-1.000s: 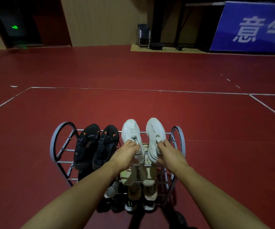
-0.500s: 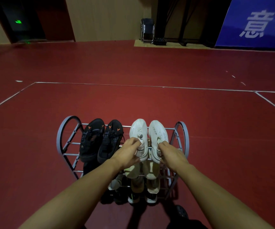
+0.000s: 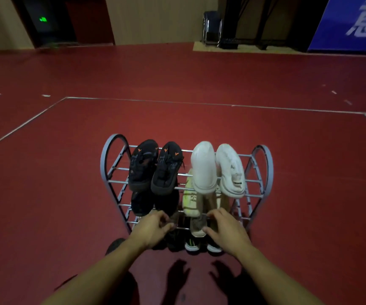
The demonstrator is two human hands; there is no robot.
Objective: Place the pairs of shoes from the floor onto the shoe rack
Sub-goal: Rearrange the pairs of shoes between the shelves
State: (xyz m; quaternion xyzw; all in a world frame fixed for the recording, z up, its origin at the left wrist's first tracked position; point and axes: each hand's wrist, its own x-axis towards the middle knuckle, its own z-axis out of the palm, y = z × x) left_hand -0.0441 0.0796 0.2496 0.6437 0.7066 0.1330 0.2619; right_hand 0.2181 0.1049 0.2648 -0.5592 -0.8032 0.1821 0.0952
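Both hands point(image 3: 153, 227) now off white shoes point(image 3: 217, 170).

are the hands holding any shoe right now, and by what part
Nothing is held. The left hand and right hand hang loosely curled in front of the grey metal shoe rack, apart from the white sneakers on its top tier.

Your shoe rack point(image 3: 263, 164) stands on the floor point(image 3: 45, 194) in front of you. On its top shelf, one pair of shoes point(image 3: 155, 166) sits toward the left edge and a second pair point(image 3: 218, 170) toward the right edge, side by side. More shoes point(image 3: 190, 199) sit on the shelves beneath. Your left hand point(image 3: 153, 227) and right hand point(image 3: 227, 230) hover at the rack's near edge, apart from the top pairs.
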